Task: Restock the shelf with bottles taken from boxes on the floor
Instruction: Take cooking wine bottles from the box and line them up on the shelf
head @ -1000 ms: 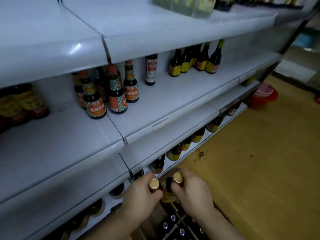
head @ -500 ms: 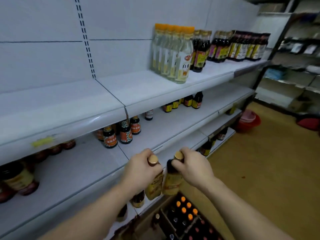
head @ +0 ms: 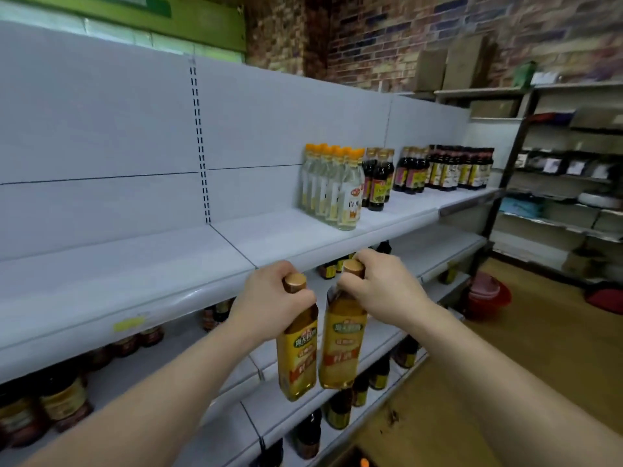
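Two sets of fingers (head: 350, 286) curl tight round gold-capped necks. The left hand (head: 269, 298) grips one amber bottle (head: 298, 355) and the right hand (head: 382, 291) the second bottle (head: 344, 345). Both hang side by side just before the upper shelf (head: 286, 237). Held so high (necks only), a swinging base could clip the shelf's lip and slip free. Yellow labels, golden liquid, seemingly full.

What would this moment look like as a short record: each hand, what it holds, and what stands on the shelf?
left hand: grips the neck of a yellow-labelled bottle
right hand: grips the neck of a second bottle, same kind
bottles: caps up, side by side, in the air before the shelves
upper shelf: bare at left; clear orange-capped bottles, then dark bottles, further right
floor: red basin by the shelf end
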The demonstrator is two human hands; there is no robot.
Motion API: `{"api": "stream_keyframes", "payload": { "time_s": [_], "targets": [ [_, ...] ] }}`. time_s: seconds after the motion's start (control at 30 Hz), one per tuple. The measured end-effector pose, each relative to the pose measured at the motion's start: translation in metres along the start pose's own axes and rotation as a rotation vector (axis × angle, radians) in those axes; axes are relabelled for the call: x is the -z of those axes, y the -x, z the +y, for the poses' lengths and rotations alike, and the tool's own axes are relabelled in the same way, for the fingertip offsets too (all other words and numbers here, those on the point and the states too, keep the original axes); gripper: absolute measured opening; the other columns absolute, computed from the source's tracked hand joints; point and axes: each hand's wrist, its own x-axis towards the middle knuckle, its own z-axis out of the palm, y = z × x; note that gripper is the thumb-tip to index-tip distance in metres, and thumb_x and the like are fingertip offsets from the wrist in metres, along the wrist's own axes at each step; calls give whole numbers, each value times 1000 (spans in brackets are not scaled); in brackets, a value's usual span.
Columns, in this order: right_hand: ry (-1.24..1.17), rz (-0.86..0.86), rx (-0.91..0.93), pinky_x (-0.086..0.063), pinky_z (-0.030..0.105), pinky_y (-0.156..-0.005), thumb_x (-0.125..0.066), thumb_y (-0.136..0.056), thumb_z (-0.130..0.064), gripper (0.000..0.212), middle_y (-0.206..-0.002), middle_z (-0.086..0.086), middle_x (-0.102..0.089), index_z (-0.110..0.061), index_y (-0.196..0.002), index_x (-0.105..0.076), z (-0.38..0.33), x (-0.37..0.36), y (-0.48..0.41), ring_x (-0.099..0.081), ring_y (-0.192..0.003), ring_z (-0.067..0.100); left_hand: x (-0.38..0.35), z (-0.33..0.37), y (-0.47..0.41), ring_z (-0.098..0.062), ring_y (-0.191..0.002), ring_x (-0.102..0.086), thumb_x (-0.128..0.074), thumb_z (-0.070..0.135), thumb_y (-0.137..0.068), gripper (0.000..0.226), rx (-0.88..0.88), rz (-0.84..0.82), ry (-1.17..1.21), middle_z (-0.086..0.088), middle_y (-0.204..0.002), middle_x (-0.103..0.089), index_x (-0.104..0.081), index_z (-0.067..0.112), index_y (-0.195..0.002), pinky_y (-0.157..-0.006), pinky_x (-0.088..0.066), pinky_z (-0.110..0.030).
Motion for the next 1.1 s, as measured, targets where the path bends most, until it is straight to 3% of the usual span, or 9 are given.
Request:
{"api": "stream_keyframes", "payload": {
  "time_s": [0.17, 0.33, 0.5, 0.7, 0.9, 1.1],
  "targets": [
    [-67, -16, 27, -55, 52, -68, -67, -85, -43, 31, -79, 7, -62, -13, -83, -57, -18, 17, -1, -63, -75, 27, 27, 19, 2, -14, -76, -64, -75, 31, -76, 10, -16, 55, -9, 5, -77, -67, -67, 25, -78, -63, -54, -33],
    [-87, -53, 44, -56, 52, -70, -68, -83, -43, 27, -78, 4, -62, -18, -81, -57, -36, 15, 3, -64, -75, 27, 53, 16, 9, -11, -66, -65, -75, 31, -76, 11, 17, 25, -37, 1, -75, -68, -66, 26, -78, -47, -45, -21],
    [-124, -68, 96, -50, 45, -59, -67, -82, -44, 30, -78, 6, -62, -16, -82, -57, -58, 8, 4, -62, -73, 28, 83, 5, 25, -13, -68, -64, -70, 42, -63, 20, 34, 41, -36, 4, -71, -68, -66, 26, -74, -56, -49, -29],
    [-152, -97, 198, -39, 36, -57, -68, -85, -41, 30, -80, 7, -61, -13, -85, -58, -107, 0, 12, -55, -68, 24, 132, -13, 53, -8, -66, -61, -77, 25, -75, 11, 31, 136, -64, 7, -69, -67, -67, 25, -73, -59, -49, -29],
    [-211, -147, 272, -38, 35, -56, -70, -85, -38, 28, -76, 5, -59, -13, -82, -59, -170, -12, 30, -49, -63, 19, 195, -25, 93, -6, -66, -61, -68, 41, -64, 16, 38, 205, -65, 10, -70, -67, -66, 27, -73, -59, -46, -26],
    [-258, -168, 344, -37, 26, -50, -71, -87, -34, 23, -73, -1, -58, -13, -83, -62, -245, -29, 62, -48, -60, 14, 266, -36, 144, -11, -67, -63, -66, 44, -62, 22, 90, 271, -79, 8, -68, -66, -68, 25, -74, -63, -51, -33]
  ]
}}
